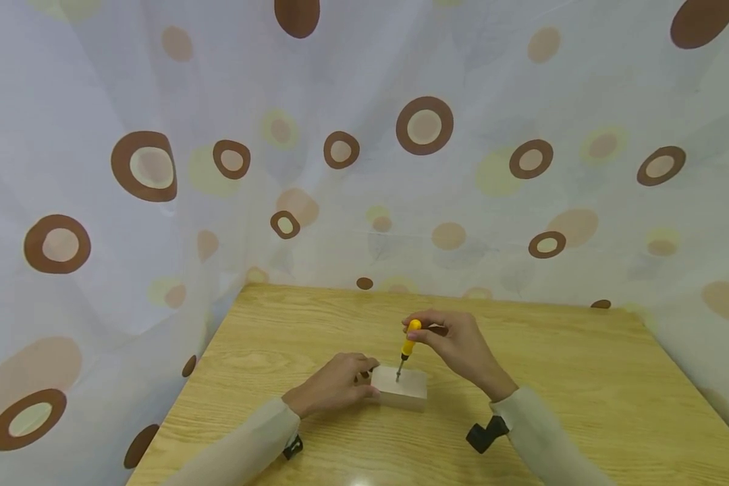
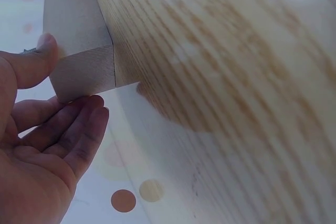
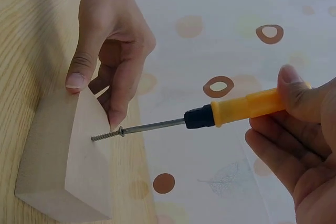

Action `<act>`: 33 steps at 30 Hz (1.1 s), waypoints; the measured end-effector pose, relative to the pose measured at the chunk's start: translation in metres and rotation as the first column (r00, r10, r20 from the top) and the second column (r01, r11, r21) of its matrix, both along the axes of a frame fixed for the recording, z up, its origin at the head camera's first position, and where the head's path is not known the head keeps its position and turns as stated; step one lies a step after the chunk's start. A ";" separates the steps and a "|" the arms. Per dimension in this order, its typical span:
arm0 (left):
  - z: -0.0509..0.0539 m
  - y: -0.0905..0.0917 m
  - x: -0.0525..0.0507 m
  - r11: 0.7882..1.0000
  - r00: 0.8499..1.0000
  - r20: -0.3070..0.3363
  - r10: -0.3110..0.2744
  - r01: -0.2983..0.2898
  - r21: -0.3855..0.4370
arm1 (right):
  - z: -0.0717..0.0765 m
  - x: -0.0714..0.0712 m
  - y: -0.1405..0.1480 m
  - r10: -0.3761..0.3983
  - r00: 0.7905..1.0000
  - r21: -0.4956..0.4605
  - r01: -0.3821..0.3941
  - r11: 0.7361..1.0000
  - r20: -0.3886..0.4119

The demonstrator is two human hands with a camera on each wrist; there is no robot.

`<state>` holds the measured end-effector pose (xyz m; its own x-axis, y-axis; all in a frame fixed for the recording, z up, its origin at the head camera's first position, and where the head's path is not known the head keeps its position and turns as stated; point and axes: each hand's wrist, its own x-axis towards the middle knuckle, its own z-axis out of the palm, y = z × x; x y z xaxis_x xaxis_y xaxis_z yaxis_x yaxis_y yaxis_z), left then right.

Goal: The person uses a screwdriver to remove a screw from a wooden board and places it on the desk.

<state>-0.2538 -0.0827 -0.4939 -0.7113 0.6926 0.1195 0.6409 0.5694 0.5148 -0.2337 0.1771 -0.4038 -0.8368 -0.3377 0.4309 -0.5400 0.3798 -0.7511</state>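
Yellow-and-black screwdriver, pale beige block, brown-ringed white sheet.

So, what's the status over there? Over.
Left hand gripping block. Right hand holding screwdriver to screw. Screw's thread showing above block. Nothing visible in the way.

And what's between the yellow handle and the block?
The right wrist view shows it: from the yellow handle, a black collar, then a metal shaft, then a screw with its tip at the block.
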 end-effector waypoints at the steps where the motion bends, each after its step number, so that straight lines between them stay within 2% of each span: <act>1: 0.000 0.000 0.000 1.000 1.000 0.004 0.002 -0.002 0.000 | -0.001 0.000 0.000 -0.001 1.000 -0.002 0.001 1.000 -0.003; 4: 0.000 0.000 0.000 1.000 1.000 0.015 0.012 -0.012 0.001 | -0.002 0.000 -0.003 -0.024 1.000 -0.008 0.024 1.000 -0.017; 12: 0.000 0.001 0.001 1.000 1.000 0.023 0.014 -0.014 0.009 | -0.004 0.003 -0.009 -0.143 0.989 -0.056 0.142 0.988 -0.032; 19: 0.000 0.000 0.001 1.000 0.999 0.027 0.025 -0.025 0.003 | -0.001 0.002 -0.007 -0.064 0.998 -0.013 0.065 0.998 0.005; 25: 0.001 -0.001 0.001 1.000 1.000 0.016 0.018 -0.018 -0.003 | -0.001 0.000 -0.007 -0.109 0.994 0.026 0.109 0.994 0.010; 33: 0.001 -0.001 0.001 1.000 1.000 0.016 0.019 -0.019 -0.016 | -0.003 -0.001 -0.008 -0.117 0.993 0.039 0.117 0.992 -0.010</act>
